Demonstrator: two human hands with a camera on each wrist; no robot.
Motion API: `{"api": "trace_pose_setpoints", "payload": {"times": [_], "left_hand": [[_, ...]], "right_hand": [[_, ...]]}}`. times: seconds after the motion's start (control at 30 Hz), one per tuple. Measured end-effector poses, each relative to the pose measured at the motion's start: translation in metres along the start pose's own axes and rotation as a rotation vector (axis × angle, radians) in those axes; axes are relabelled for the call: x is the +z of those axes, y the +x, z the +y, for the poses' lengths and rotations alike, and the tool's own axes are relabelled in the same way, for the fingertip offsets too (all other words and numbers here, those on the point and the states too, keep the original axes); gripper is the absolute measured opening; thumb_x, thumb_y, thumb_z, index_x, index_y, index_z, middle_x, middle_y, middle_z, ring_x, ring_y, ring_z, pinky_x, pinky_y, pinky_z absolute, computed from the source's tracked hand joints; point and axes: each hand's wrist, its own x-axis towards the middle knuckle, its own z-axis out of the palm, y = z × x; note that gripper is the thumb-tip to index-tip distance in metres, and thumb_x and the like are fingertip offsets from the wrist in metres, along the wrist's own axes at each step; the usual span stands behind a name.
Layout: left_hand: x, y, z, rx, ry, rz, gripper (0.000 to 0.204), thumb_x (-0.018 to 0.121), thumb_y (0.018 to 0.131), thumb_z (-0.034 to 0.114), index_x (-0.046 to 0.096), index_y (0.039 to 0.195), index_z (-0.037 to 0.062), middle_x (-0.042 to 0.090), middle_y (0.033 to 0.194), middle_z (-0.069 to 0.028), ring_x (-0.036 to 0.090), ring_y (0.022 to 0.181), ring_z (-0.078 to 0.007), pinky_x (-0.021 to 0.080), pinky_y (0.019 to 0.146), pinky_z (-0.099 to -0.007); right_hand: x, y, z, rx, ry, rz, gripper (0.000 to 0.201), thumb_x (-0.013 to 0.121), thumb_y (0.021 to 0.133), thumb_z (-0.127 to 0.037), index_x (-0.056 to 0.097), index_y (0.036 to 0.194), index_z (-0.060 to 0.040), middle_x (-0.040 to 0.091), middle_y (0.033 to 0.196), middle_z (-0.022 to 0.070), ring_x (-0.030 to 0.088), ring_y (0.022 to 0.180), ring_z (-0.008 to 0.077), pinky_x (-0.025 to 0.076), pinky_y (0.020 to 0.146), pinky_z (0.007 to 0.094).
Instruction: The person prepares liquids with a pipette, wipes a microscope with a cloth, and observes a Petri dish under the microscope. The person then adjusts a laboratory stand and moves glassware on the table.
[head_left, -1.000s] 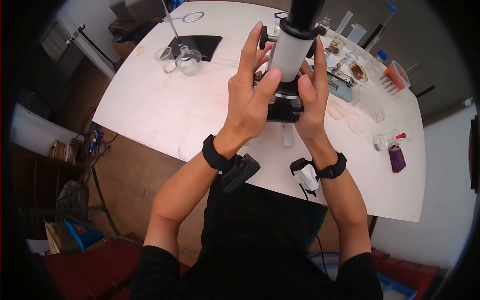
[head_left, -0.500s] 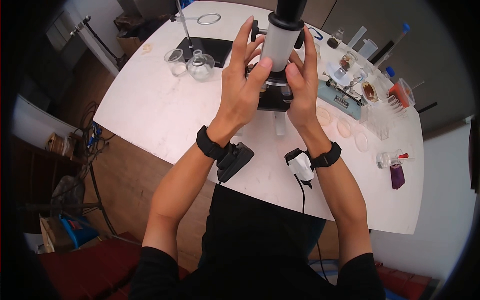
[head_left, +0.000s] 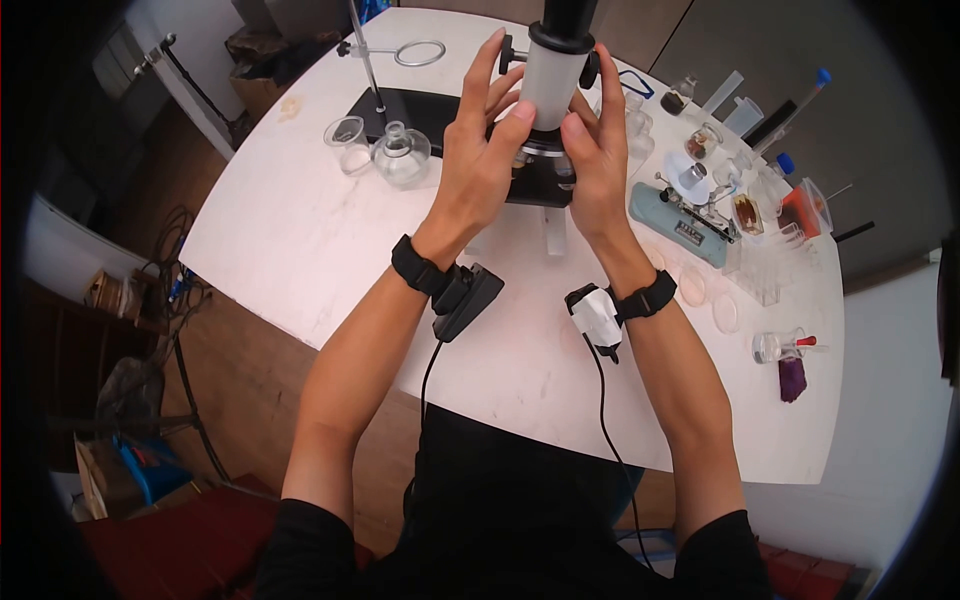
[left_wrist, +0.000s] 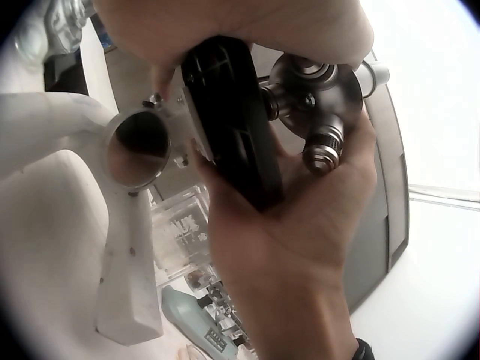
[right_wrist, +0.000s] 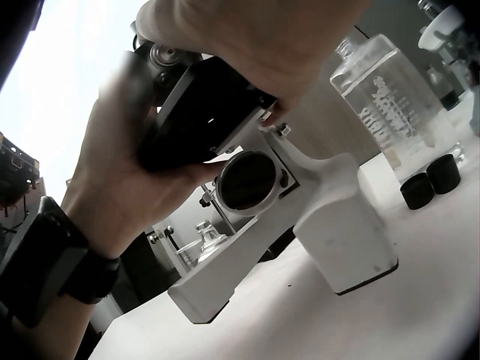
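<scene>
Both hands grip a white and black microscope, its white tube (head_left: 549,88) between them in the head view. My left hand (head_left: 473,178) holds its left side and my right hand (head_left: 600,180) its right, thumbs in front and fingers reaching behind near the focus knobs. The black stage (left_wrist: 231,116) and metal objective turret (left_wrist: 319,96) lie between the hands in the left wrist view. A round mirror (right_wrist: 247,181) and the white forked base (right_wrist: 346,229) show below the stage in the right wrist view; whether the base touches the table cannot be told.
Left of the microscope are a glass flask (head_left: 402,160), a beaker (head_left: 348,150) and a ring stand (head_left: 371,72). On the right are a teal balance (head_left: 680,226), petri dishes (head_left: 726,313), jars, a purple object (head_left: 792,380) and a clear bottle (right_wrist: 394,97).
The head view has shifted, with the table's things lower in it. The microscope and both hands have moved left relative to the glassware and balance. The two-handed grip looks the same.
</scene>
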Motion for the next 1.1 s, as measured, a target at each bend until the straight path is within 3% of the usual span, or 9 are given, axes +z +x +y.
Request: {"api": "trace_pose_setpoints", "payload": {"times": [0.43, 0.93, 1.0, 1.03, 1.1], "left_hand": [[-0.001, 0.024, -0.034, -0.022, -0.007, -0.025, 0.066, 0.051, 0.093, 0.034, 0.022, 0.151, 0.0204, 0.048, 0.136, -0.0285, 0.053, 0.122, -0.0369, 0.044, 0.097, -0.0389], [-0.005, 0.054, -0.067, -0.019, -0.088, -0.098, 0.063, 0.050, 0.093, 0.024, 0.023, 0.151, 0.0240, 0.051, 0.134, -0.0257, 0.055, 0.120, -0.0320, 0.043, 0.097, -0.0352], [-0.008, 0.058, -0.067, -0.054, -0.070, -0.146, 0.065, 0.043, 0.093, 0.028, 0.019, 0.152, 0.0183, 0.046, 0.140, -0.0210, 0.047, 0.128, -0.0296, 0.031, 0.108, -0.0379], [-0.008, 0.059, -0.072, -0.054, -0.075, -0.144, 0.065, 0.043, 0.093, 0.028, 0.019, 0.152, 0.0183, 0.046, 0.140, -0.0210, 0.047, 0.128, -0.0296, 0.031, 0.108, -0.0379], [-0.010, 0.062, -0.081, -0.003, -0.097, -0.115, 0.063, 0.049, 0.093, 0.024, 0.024, 0.151, 0.0233, 0.053, 0.133, -0.0239, 0.056, 0.116, -0.0289, 0.042, 0.096, -0.0334]], "right_hand": [[-0.009, 0.019, 0.027, -0.011, -0.029, 0.031, 0.077, 0.059, 0.092, -0.033, 0.016, 0.153, -0.0141, 0.041, 0.139, 0.0324, 0.044, 0.132, 0.0357, 0.033, 0.106, 0.0369], [-0.010, 0.038, 0.056, -0.022, -0.058, 0.127, 0.075, 0.059, 0.093, -0.029, 0.017, 0.153, -0.0114, 0.040, 0.143, 0.0257, 0.040, 0.135, 0.0335, 0.031, 0.110, 0.0386], [-0.010, 0.041, 0.062, -0.060, -0.090, 0.137, 0.074, 0.059, 0.093, -0.029, 0.019, 0.152, -0.0108, 0.041, 0.142, 0.0246, 0.040, 0.134, 0.0325, 0.031, 0.110, 0.0392], [-0.010, 0.043, 0.065, -0.058, -0.094, 0.134, 0.074, 0.059, 0.093, -0.029, 0.019, 0.152, -0.0108, 0.041, 0.142, 0.0246, 0.040, 0.134, 0.0325, 0.031, 0.110, 0.0392], [-0.010, 0.045, 0.070, -0.069, -0.104, 0.143, 0.074, 0.059, 0.093, -0.030, 0.020, 0.152, -0.0102, 0.041, 0.141, 0.0242, 0.041, 0.134, 0.0316, 0.031, 0.110, 0.0395]]}}
